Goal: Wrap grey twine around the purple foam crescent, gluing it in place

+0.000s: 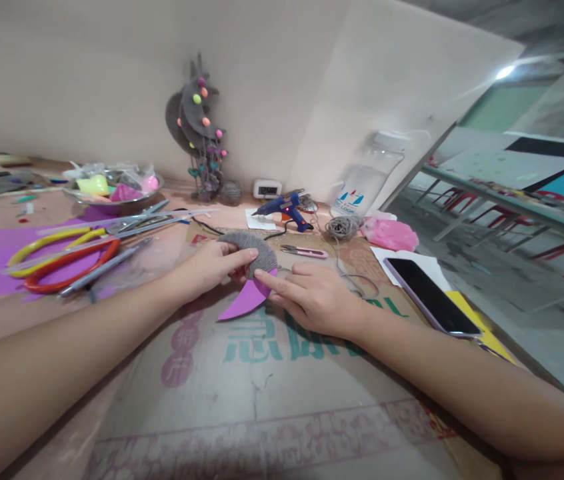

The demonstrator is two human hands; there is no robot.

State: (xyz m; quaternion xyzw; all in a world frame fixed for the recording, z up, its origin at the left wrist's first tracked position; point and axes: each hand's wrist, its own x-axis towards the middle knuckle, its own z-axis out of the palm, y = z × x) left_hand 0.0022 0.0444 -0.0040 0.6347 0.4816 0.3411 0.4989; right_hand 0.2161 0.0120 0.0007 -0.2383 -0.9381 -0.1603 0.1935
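A purple crescent moon cutout (pixel 243 303), its upper part wrapped in grey yarn (pixel 261 255), is held just above the cardboard. My left hand (pixel 215 265) pinches the wrapped part between thumb and fingers. At the edge where the wrapping meets bare purple, my right hand (pixel 319 297) presses its index fingertip, the other fingers curled. A loose yarn strand (pixel 362 293) runs from a grey yarn ball (pixel 343 227) toward the right hand, partly hidden behind it. Pink-handled thread snips (pixel 307 252) lie just beyond that hand.
Behind stand a blue glue gun (pixel 289 208), a small digital clock (pixel 267 189) and a clear bottle (pixel 369 175). A decorated moon hanging (pixel 202 123) is against the wall. Scissors (pixel 69 257) and a metal bowl (pixel 112 205) are left; a phone (pixel 432 297) is right. Flattened cardboard (pixel 202 407) lies underneath.
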